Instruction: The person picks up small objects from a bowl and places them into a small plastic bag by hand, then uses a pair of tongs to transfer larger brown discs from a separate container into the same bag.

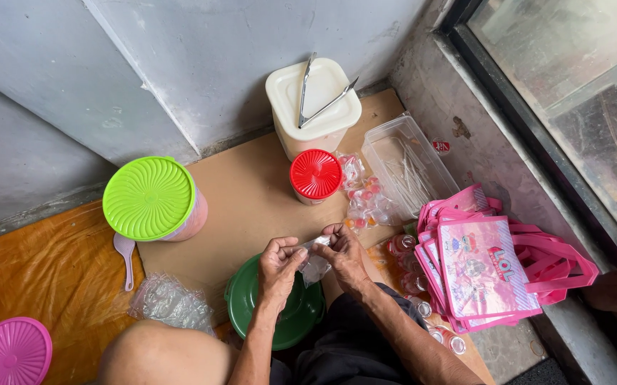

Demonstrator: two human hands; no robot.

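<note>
My left hand (pixel 278 265) and my right hand (pixel 344 254) meet over a small clear plastic bag (pixel 314 261), each pinching its top edge. The bag hangs above a dark green lid (pixel 245 299) on a container between my knees. Both hands are closed on the plastic. What the bag holds is too small to tell.
A cream container (pixel 308 132) with metal tongs (pixel 315 93) on top, a red-lidded jar (pixel 315 175), a lime-lidded tub (pixel 150 197), a clear tray (pixel 404 164), several small wrapped packets (pixel 365 199), pink bags (pixel 483 267), a pink lid (pixel 9 353) and crumpled plastic (pixel 169 303) surround me.
</note>
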